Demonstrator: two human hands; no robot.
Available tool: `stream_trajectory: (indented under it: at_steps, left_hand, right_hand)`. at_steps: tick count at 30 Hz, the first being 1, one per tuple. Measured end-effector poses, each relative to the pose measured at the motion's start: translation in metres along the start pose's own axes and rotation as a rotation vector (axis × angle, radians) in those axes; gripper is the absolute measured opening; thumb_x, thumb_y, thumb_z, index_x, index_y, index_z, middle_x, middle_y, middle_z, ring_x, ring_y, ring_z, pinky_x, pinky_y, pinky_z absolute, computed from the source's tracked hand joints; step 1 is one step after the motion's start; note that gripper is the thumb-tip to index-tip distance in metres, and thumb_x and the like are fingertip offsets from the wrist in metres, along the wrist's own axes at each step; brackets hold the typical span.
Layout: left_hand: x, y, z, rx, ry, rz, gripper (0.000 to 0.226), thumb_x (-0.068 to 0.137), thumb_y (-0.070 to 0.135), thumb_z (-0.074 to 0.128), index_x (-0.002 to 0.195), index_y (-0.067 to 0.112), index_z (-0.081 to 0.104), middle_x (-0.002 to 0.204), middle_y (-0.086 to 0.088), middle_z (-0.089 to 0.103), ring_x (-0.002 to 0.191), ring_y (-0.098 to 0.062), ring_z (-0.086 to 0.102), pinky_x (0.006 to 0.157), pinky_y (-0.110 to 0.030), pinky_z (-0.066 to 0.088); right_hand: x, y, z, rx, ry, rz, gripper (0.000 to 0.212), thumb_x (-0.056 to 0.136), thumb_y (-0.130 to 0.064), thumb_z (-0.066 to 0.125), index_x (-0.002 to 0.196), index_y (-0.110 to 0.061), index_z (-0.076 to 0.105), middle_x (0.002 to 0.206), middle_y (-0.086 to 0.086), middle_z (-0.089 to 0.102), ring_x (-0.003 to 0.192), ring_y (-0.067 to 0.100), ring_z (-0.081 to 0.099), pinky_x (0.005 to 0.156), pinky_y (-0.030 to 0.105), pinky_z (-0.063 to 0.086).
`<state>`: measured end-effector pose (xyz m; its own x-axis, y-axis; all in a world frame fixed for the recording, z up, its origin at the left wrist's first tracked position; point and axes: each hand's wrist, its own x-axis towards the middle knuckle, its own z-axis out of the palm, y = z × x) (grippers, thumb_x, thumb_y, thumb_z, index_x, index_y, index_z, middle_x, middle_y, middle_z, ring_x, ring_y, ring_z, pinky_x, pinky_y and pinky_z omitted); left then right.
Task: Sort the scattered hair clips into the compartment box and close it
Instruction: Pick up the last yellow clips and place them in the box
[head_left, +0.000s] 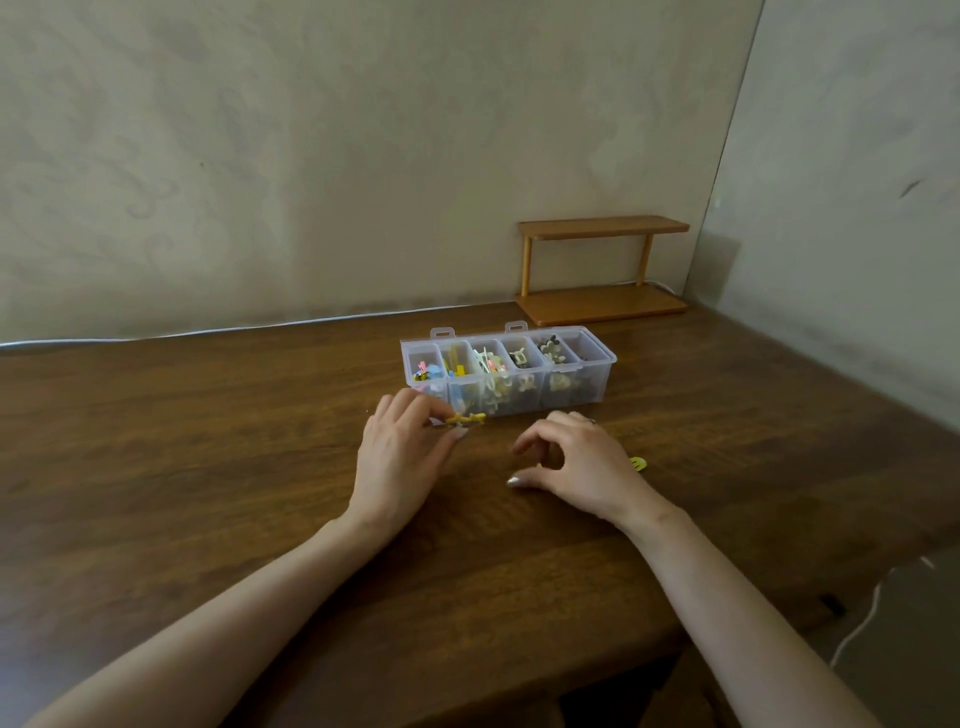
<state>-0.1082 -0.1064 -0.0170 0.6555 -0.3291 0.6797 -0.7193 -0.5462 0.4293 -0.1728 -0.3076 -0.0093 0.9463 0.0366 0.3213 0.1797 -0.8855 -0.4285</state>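
A clear plastic compartment box (602, 358) stands open on the wooden table, its several compartments holding coloured hair clips. My left hand (400, 457) is just in front of the box's left end and pinches a yellow hair clip (470, 418) at its fingertips. My right hand (576, 462) rests on the table to the right, fingers curled with thumb and forefinger apart and nothing visibly held. A yellow hair clip (638, 463) lies on the table, peeking out from behind my right hand.
A small two-level wooden shelf (602, 270) stands at the back right against the wall. A white cable (156, 335) runs along the table's far edge. The table's right edge (831, 587) drops off toward a floor with another cable.
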Motion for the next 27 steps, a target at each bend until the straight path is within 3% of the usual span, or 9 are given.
stream_trajectory:
  at_steps: [4, 9, 14, 18, 23, 27]
  left_hand:
    - [0.002, -0.001, -0.004, 0.001, 0.099, -0.049, 0.019, 0.076, 0.020, 0.071, 0.091, 0.015, 0.059, 0.096, 0.002, 0.058, 0.087, -0.014, 0.051, 0.072, -0.038, 0.049]
    - [0.022, -0.006, -0.014, 0.157, 0.202, -0.071, 0.021, 0.075, 0.024, 0.074, 0.087, 0.013, 0.061, 0.095, -0.002, 0.060, 0.088, -0.019, 0.050, 0.072, -0.034, 0.042]
    - [0.068, -0.019, -0.016, 0.453, 0.067, -0.192, 0.025, 0.078, 0.036, 0.069, 0.091, 0.015, 0.064, 0.108, -0.004, 0.055, 0.105, -0.026, 0.043, 0.084, -0.037, 0.033]
    - [0.097, -0.025, -0.009, 0.641, -0.099, -0.183, 0.027, 0.079, 0.039, 0.067, 0.094, 0.016, 0.067, 0.112, -0.006, 0.053, 0.109, -0.028, 0.040, 0.088, -0.037, 0.031]
    - [0.099, -0.024, -0.004, 0.612, -0.228, -0.155, 0.025, 0.084, 0.039, 0.060, 0.099, 0.020, 0.069, 0.120, -0.005, 0.052, 0.114, -0.027, 0.037, 0.090, -0.038, 0.031]
    - [0.076, -0.014, -0.010, 0.454, -0.036, -0.034, 0.019, 0.082, 0.031, 0.066, 0.098, 0.020, 0.066, 0.113, -0.003, 0.054, 0.109, -0.027, 0.041, 0.086, -0.036, 0.030]
  right_hand:
    - [0.000, -0.001, -0.002, 0.055, -0.066, 0.073, 0.021, 0.073, -0.041, 0.075, 0.087, -0.031, 0.064, 0.086, -0.012, 0.053, 0.078, 0.005, 0.050, 0.065, 0.020, 0.037]
    - [-0.001, -0.002, -0.002, 0.124, -0.067, 0.049, 0.014, 0.077, -0.028, 0.074, 0.084, -0.024, 0.063, 0.089, -0.011, 0.058, 0.085, 0.006, 0.053, 0.076, 0.030, 0.048]
    - [-0.001, -0.004, 0.000, 0.200, -0.026, -0.008, 0.008, 0.080, -0.018, 0.071, 0.083, -0.020, 0.064, 0.090, -0.010, 0.060, 0.084, 0.004, 0.054, 0.078, 0.028, 0.049]
    - [-0.002, -0.004, 0.000, 0.263, 0.045, -0.032, 0.009, 0.084, -0.011, 0.067, 0.085, -0.020, 0.064, 0.088, -0.012, 0.059, 0.078, 0.001, 0.056, 0.074, 0.020, 0.049]
    - [-0.002, -0.003, 0.001, 0.285, 0.139, -0.031, 0.012, 0.082, -0.009, 0.069, 0.085, -0.020, 0.063, 0.084, -0.013, 0.059, 0.079, 0.001, 0.057, 0.070, 0.013, 0.046]
    - [0.000, -0.002, 0.001, 0.288, 0.285, -0.048, 0.014, 0.077, -0.007, 0.073, 0.078, -0.019, 0.065, 0.084, -0.008, 0.058, 0.079, 0.004, 0.057, 0.070, 0.015, 0.048]
